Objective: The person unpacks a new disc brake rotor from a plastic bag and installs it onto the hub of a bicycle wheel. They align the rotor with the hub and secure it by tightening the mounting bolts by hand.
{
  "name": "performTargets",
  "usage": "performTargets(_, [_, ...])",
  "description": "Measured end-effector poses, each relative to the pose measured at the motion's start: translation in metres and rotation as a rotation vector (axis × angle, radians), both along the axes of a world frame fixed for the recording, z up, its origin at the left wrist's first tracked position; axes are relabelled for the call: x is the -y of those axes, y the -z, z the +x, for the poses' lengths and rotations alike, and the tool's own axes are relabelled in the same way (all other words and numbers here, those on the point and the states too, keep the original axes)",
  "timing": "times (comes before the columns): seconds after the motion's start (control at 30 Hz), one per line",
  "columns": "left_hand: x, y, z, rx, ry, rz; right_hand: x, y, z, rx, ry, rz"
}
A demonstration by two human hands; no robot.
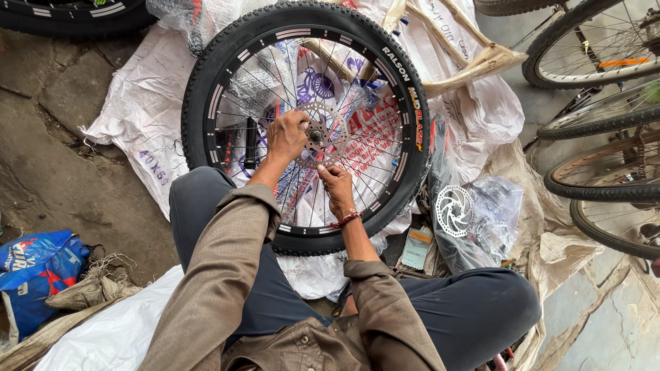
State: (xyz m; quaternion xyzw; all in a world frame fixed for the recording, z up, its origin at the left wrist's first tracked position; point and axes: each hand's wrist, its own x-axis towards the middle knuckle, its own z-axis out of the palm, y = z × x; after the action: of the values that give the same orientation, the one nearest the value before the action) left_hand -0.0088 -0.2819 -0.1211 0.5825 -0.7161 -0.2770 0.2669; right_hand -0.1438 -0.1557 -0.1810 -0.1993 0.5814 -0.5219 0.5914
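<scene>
We look down on a bicycle wheel (306, 127) lying flat on white woven sacks (141, 110), propped against our knees. Our left hand (287, 135) is curled at the hub, fingers closed on something beside the brake disc (323, 134) mounted there; what it grips is hidden under the fingers. Our right hand (336, 187) sits just nearer us than the hub, fingers bent among the spokes; we cannot tell whether it pinches a spoke or a small part.

Through the wheel, the sack's print and some dark parts are broken up by spokes and hard to read. Right of the wheel a loose brake disc (454, 210) lies in clear plastic wrapping (491, 216), with a small card packet (416, 247) beside it. Farther right, other bicycle wheels (605, 137) are cut off by the frame edge. Left of the wheel is bare stone floor (48, 151), and a blue bag (34, 271) lies near our left knee.
</scene>
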Motion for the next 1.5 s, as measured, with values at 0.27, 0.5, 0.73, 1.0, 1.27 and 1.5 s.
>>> performTargets(0.27, [-0.004, -0.011, 0.001, 0.012, 0.016, -0.037, 0.000, -0.003, 0.002, 0.015, 0.007, -0.014])
performTargets(0.5, [-0.007, -0.017, -0.002, 0.013, 0.050, -0.015, -0.001, -0.004, 0.003, 0.013, 0.010, -0.016])
performTargets(0.73, [-0.008, -0.008, -0.005, 0.117, 0.099, -0.128, -0.002, -0.004, 0.003, 0.013, 0.005, -0.035])
performTargets(1.0, [-0.011, -0.006, -0.006, 0.212, 0.144, -0.392, -0.002, -0.004, 0.003, -0.010, 0.010, -0.029])
performTargets(1.27, [-0.014, -0.009, -0.006, 0.303, 0.187, -0.460, -0.004, -0.006, 0.003, -0.010, 0.002, -0.030])
performTargets(1.5, [-0.014, -0.008, -0.005, 0.300, 0.211, -0.446, -0.005, -0.007, 0.003, -0.010, 0.003, -0.037])
